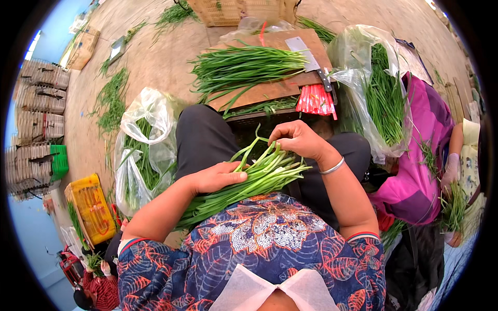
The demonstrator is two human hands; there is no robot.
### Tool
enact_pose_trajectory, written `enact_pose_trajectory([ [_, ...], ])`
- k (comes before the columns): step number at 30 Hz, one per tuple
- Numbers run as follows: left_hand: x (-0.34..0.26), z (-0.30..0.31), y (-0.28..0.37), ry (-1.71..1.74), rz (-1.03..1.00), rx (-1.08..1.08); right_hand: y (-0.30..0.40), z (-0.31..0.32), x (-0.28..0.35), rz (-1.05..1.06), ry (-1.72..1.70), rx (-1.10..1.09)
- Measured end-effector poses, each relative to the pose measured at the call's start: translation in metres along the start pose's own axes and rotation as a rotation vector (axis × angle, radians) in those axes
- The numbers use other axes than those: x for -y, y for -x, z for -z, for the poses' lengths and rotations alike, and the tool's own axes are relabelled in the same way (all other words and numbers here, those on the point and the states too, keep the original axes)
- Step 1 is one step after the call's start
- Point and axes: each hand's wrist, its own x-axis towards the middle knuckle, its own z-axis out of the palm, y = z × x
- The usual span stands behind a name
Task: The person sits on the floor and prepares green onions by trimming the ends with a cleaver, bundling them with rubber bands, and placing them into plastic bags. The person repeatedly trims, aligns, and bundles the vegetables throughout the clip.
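My left hand [220,177] is closed around a bunch of green Chinese chives [268,175] across my lap, its pale stalk ends pointing right. Above those ends, my right hand [301,142] has thumb and forefinger pinched on a single bent chive stalk [253,147]. In front of my knees, a larger pile of chives [249,67] lies on a brown wooden board [268,88]. A cleaver [303,53] with a black handle rests at that pile's right end. Red strips [316,101] hang at the board's near right corner.
Clear plastic bags of chives stand by my left knee [144,116] and at the right [383,93]. Beyond the board is a plastic crate [243,13]. Loose greens [111,101] litter the floor. Co-workers sit at lower left [102,289] and right, one gloved hand [450,171] showing.
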Motion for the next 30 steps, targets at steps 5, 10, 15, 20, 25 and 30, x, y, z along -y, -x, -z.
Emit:
enact_pose_trajectory([
  [5, 0.013, -0.013, -0.003, 0.061, -0.046, -0.042, 0.002, 0.009, -0.001, -0.011, -0.004, -0.126],
  [10, 0.020, -0.013, -0.005, -0.020, -0.081, -0.102, 0.019, 0.057, -0.023, -0.053, 0.118, -0.460],
  [15, 0.030, -0.012, -0.001, 0.177, -0.084, -0.127, 0.058, 0.046, 0.000, -0.062, 0.530, -0.385],
  [20, 0.028, -0.005, -0.002, 0.291, -0.094, -0.084, 0.070, 0.014, -0.005, 0.241, 0.347, -0.403],
  [25, 0.020, 0.003, -0.002, 0.335, -0.024, -0.056, 0.041, -0.037, -0.027, 0.391, 0.445, -0.314],
  [30, 0.021, 0.009, -0.001, 0.434, -0.026, -0.062, 0.064, -0.005, -0.041, 0.231, 0.203, -0.536],
])
